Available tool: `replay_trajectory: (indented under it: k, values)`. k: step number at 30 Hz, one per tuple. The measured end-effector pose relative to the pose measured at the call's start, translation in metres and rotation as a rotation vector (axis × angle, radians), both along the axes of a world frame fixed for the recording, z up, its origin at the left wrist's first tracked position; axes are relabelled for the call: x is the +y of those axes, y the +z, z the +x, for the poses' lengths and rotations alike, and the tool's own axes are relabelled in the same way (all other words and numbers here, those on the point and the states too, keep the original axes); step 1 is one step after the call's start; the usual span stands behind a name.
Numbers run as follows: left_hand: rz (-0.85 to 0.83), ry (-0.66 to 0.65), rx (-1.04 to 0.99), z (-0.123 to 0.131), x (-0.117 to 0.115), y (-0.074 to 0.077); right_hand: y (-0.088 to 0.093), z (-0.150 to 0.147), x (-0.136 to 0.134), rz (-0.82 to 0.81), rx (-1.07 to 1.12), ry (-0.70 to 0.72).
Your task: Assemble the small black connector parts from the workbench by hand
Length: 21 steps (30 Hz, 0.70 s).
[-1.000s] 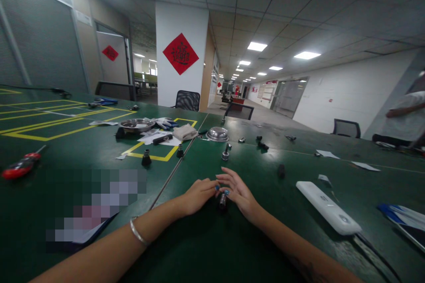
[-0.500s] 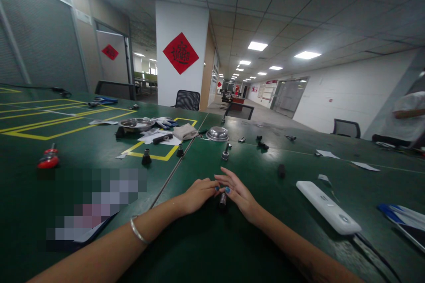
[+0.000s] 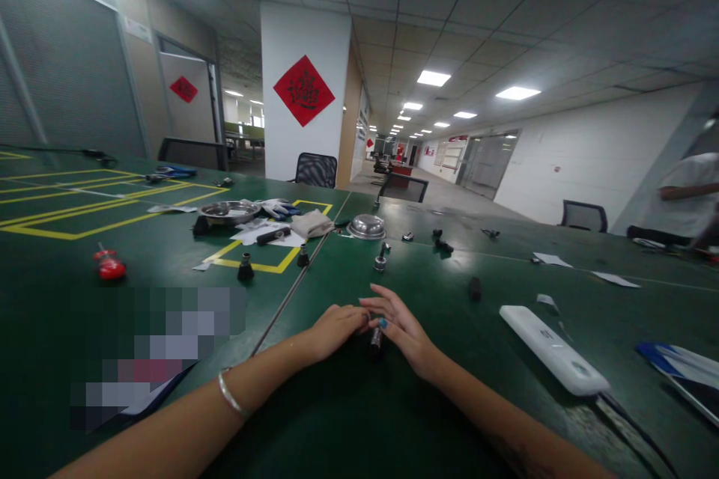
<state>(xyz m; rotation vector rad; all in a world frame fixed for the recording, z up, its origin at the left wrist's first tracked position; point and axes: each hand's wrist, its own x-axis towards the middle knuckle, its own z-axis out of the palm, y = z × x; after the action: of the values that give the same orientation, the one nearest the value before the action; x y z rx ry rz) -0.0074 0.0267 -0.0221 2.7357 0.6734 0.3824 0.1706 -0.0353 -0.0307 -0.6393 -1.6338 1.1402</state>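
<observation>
Both hands meet over the green table around a small dark cylindrical part (image 3: 376, 342) with a shiny upper section. My left hand (image 3: 340, 327) comes in from the left, its fingers closed at the part's top end. From the other side my right hand (image 3: 405, 331) has its thumb bent against the same end, while its other fingers stretch forward over the left fingertips. The fingers hide the top of the part. Just beyond the hands stands a metal fitting (image 3: 380, 260) with a round base.
A red object (image 3: 112, 266) with a thin metal tip lies at left. Dark cone-shaped pieces (image 3: 246, 267), a steel bowl (image 3: 367, 226), a metal dish (image 3: 228, 211) and a cloth (image 3: 312, 224) sit farther back. At right lies a white power strip (image 3: 553, 350); a person (image 3: 693, 191) stands beyond.
The red object at left has rolled to the right across the table and turned. My hands keep nearly the same pose around the dark part.
</observation>
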Motion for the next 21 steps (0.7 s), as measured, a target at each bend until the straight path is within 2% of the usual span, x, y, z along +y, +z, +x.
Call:
replay_trajectory:
  k: [7,21]
  values:
    - [-0.061,-0.037,-0.045,-0.0010,-0.0042,0.0082,-0.0107,0.0010,0.0098,-0.021,0.094,-0.014]
    - [-0.108,0.022,-0.079,-0.0030,-0.0033,0.0047,-0.0034,0.0010,0.0036,-0.029,0.054,-0.001]
